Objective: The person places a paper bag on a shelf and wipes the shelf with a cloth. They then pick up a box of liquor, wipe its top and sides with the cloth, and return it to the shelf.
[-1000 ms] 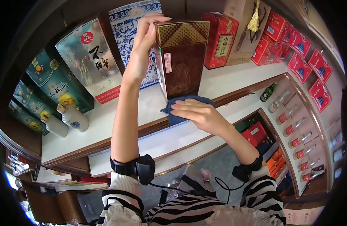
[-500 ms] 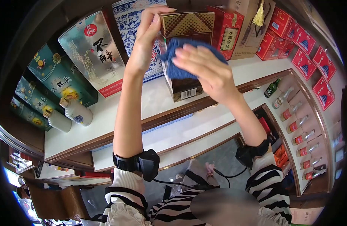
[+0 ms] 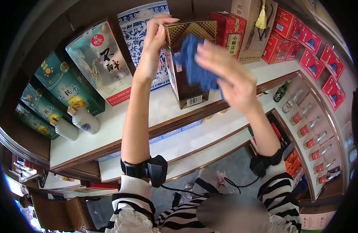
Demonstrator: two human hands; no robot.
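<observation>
A tall dark brown box (image 3: 185, 91) with gold patterned bands stands upright on the white shelf (image 3: 159, 110). My left hand (image 3: 152, 44) grips its upper left edge, fingers over the top and thumb at the side. Against the front of the box is a blue cloth (image 3: 195, 64), bunched and blurred by motion. My right hand (image 3: 233, 75), also smeared, holds that cloth at its right side. Behind my left hand rises a blue-and-white patterned box (image 3: 134, 29).
Left of it stand a silver box (image 3: 97, 58), green boxes (image 3: 60, 81) and two white bottles (image 3: 85, 120). Rightward are a red box (image 3: 229, 33), a paper bag (image 3: 253, 37) and stacked red packs (image 3: 278, 44). Several clear bottles (image 3: 307, 128) line the lower right shelf.
My right hand has shifted right and slightly down, and the cloth is now bunched more upright. The box's front shows more at the left. My left hand keeps its hold; the view has shifted slightly.
</observation>
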